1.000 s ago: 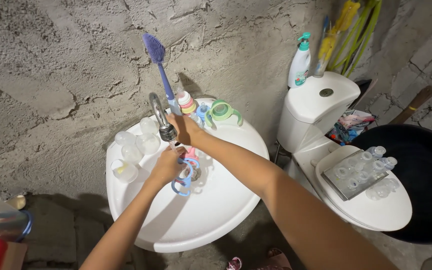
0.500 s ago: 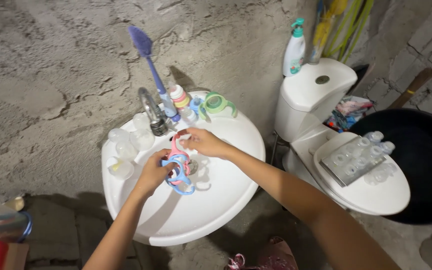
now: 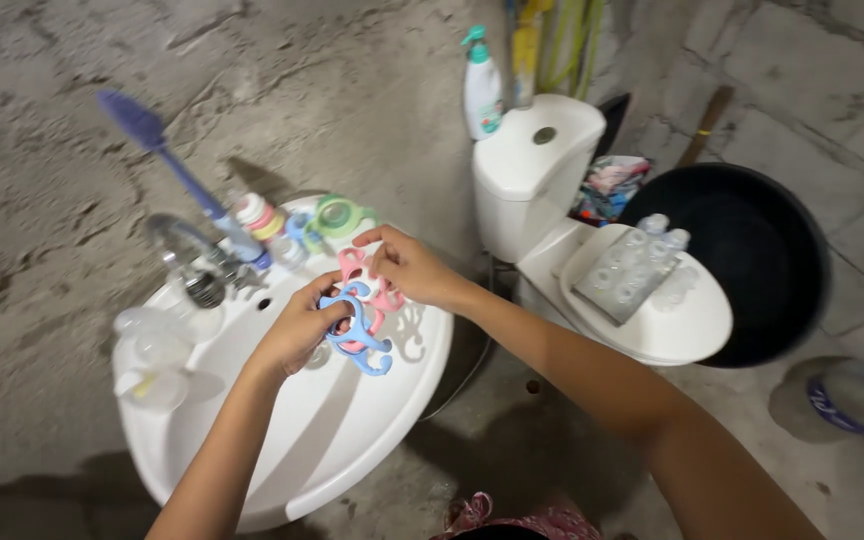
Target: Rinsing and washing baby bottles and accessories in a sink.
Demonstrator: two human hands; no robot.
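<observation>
Looking down from the head camera, two bare arms reach over a white pedestal sink (image 3: 392, 440) set against a rough grey concrete wall. The left hand (image 3: 297, 330) is closed around a bunch of blue and pink plastic bottle handle rings (image 3: 357, 325), held above the basin near its right rim, seemingly so drips fall inside. The right hand (image 3: 407, 268) pinches one pink handle ring (image 3: 352, 262) at the top of that bunch, fingers curled onto it as if separating it from the rest. At the back edge of the sink a metal tap (image 3: 187, 265) curves over the basin, and a purple bottle brush (image 3: 167, 165) stands upright beside it, propped among small bottle parts and a green handled cup lid (image 3: 337, 215). Clear domed caps (image 3: 157, 365) lie on the left rim, blurred. Right of the sink, a white toilet (image 3: 532, 165) carries a pump soap bottle (image 3: 482, 85) on its tank and a tray of clear pieces (image 3: 627, 275) on its closed lid, apparently set out to dry. A black tub (image 3: 752, 250) sits behind it.
</observation>
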